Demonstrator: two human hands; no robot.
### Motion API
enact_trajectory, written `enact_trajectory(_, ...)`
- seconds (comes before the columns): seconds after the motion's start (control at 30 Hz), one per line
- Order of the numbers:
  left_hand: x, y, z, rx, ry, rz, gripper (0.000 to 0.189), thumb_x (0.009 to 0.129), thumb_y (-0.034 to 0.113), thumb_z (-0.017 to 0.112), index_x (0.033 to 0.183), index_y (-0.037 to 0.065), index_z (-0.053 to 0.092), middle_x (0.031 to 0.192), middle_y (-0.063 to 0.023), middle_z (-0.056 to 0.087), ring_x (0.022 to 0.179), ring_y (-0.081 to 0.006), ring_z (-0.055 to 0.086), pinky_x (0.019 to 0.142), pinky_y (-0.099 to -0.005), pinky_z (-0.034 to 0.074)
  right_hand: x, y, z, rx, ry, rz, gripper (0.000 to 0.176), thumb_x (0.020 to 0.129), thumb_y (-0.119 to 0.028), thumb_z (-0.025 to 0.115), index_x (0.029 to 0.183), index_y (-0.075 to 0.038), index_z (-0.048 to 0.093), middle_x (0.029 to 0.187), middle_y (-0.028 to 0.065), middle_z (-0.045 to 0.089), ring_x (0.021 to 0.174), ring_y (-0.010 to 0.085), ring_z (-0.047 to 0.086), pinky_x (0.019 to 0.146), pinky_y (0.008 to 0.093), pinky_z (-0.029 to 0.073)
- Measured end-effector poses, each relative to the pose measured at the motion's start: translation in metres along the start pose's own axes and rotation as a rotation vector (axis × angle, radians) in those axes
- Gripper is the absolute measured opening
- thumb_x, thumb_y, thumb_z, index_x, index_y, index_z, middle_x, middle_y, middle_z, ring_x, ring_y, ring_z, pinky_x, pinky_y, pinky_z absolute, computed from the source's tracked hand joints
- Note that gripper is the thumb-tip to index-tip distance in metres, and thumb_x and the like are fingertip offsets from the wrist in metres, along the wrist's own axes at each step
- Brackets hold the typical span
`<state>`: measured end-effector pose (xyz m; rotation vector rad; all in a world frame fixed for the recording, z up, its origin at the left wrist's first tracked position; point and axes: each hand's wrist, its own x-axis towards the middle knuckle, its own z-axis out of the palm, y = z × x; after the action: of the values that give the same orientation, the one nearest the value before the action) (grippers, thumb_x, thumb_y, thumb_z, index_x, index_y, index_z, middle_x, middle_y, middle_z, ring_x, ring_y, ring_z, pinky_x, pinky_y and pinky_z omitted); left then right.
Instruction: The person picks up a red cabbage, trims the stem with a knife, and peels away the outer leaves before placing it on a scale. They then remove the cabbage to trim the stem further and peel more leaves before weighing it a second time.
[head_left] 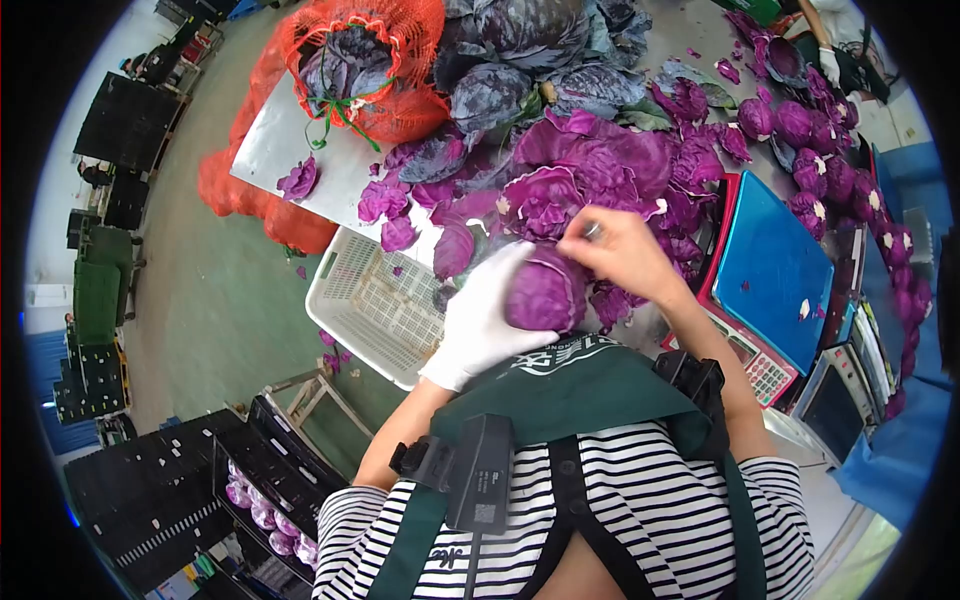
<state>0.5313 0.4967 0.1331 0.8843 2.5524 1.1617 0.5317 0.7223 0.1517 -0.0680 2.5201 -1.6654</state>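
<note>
A round purple cabbage (545, 292) rests against the dark green apron. My left hand (487, 318), in a white glove, is wrapped round its left side. My right hand (622, 250) is bare and sits at the cabbage's upper right, fingers curled in; a ring shows on one finger. What those fingers hold, if anything, is hidden. Loose purple leaves (600, 160) are heaped just beyond both hands on the metal table (275, 150).
A white plastic basket (345, 290) stands left of my left hand. Dark unpeeled cabbages (490, 95) and an orange net bag (410, 110) lie at the back. Right are a blue-topped scale (770, 270) and peeled cabbages (793, 125). A co-worker's gloved hand (829, 66) shows upper right.
</note>
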Motion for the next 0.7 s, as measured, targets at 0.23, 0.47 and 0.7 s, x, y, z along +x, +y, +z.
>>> enact_trajectory(0.23, 0.011, -0.024, -0.012, -1.303, 0.311, -0.282, 0.057, 0.088, 0.016, 0.06, 0.137, 0.003, 0.035, 0.136, -0.0128, 0.044, 0.124, -0.0262, 0.046, 0.103, -0.0398, 0.041, -0.026, 0.017, 0.0, 0.371, 0.093, 0.133, 0.034, 0.095, -0.023, 0.053, 0.121, -0.002, 0.054, 0.069, -0.0025, 0.051, 0.056, 0.0029, 0.045, 0.051, 0.019, 0.036)
enact_trajectory(0.47, 0.029, -0.011, 0.007, -1.66, 0.217, -0.44, 0.051, 0.094, 0.035, 0.054, 0.135, 0.008, 0.039, 0.129, -0.0092, 0.051, 0.118, -0.0222, 0.052, 0.102, -0.0389, 0.042, -0.041, -0.002, 0.016, 0.076, 0.142, -0.111, 0.052, 0.097, -0.029, 0.048, 0.142, -0.008, 0.035, 0.065, 0.0081, 0.051, 0.056, 0.0202, 0.053, 0.056, 0.0337, 0.042)
enact_trajectory(0.7, 0.031, -0.019, 0.033, -1.518, 0.249, -0.585, 0.051, 0.095, 0.037, 0.053, 0.135, 0.008, 0.041, 0.129, -0.0109, 0.053, 0.117, -0.023, 0.054, 0.097, -0.041, 0.049, -0.041, 0.004, 0.02, -0.393, 0.15, -0.126, 0.068, 0.092, -0.03, 0.056, 0.147, -0.013, 0.021, 0.064, 0.0158, 0.058, 0.056, 0.0364, 0.058, 0.054, 0.0457, 0.043)
